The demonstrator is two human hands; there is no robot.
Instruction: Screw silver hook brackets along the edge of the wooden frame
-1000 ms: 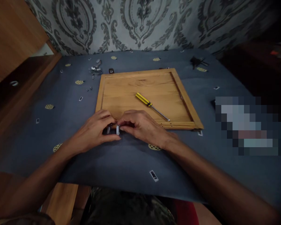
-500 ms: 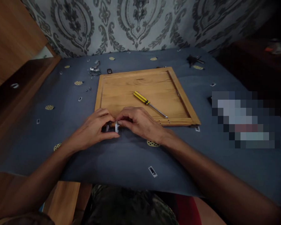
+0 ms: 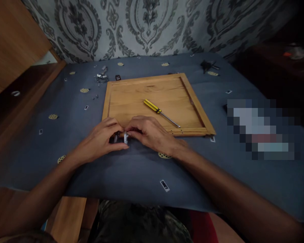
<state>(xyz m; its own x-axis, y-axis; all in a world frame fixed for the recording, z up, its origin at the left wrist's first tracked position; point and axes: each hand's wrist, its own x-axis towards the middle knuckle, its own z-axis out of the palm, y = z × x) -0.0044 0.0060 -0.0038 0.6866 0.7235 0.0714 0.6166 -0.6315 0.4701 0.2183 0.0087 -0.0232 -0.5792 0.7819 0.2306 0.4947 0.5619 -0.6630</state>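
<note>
A framed wooden cabinet door lies flat before me, and a yellow-and-black screwdriver rests on it. At its near left edge is a small metal hinge, partly covered by my fingers. My left hand curls round the hinge, with the thumb below and the fingers above. My right hand is closed in a pinch at the top of the hinge. Whatever lies between those fingertips is too small and hidden to make out.
Loose metal hardware and several small screws lie left of the door on the blue patterned cloth. A black tool-like object is at the back right. A blurred-out item lies at the right. A patterned curtain hangs behind.
Both hands stay at the hinge with almost no movement. The view has shifted very slightly; the door and screwdriver lie as before.
</note>
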